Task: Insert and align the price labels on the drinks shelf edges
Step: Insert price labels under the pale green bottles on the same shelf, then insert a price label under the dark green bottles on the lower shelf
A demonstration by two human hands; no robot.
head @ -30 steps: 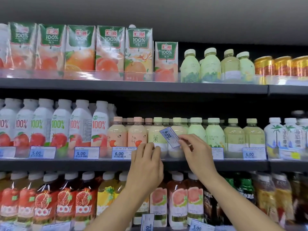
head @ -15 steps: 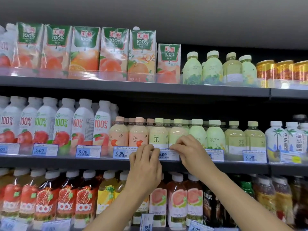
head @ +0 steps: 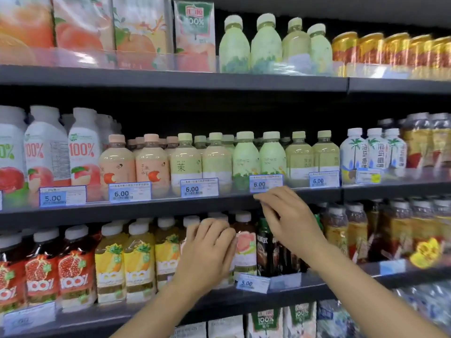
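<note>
The white, blue-bordered paper price label reading 6.00 (head: 266, 183) stands upright and level in the clear strip along the dark grey metal middle shelf edge (head: 170, 208), in front of the pale green plastic tea bottles (head: 246, 159). The right hand (head: 288, 220) is raised just below it with its fingers bent. Its index fingertip and thumb are close together at the shelf edge, under the label's lower left corner; whether they pinch anything cannot be told. The left hand (head: 207, 252) is lower, in front of the bottles on the shelf beneath, fingers loosely curled and holding nothing. A matching 6.00 label (head: 199, 187) sits further left on the same edge. On the lower shelf a 5.00 label (head: 252, 282) sits tilted.
</note>
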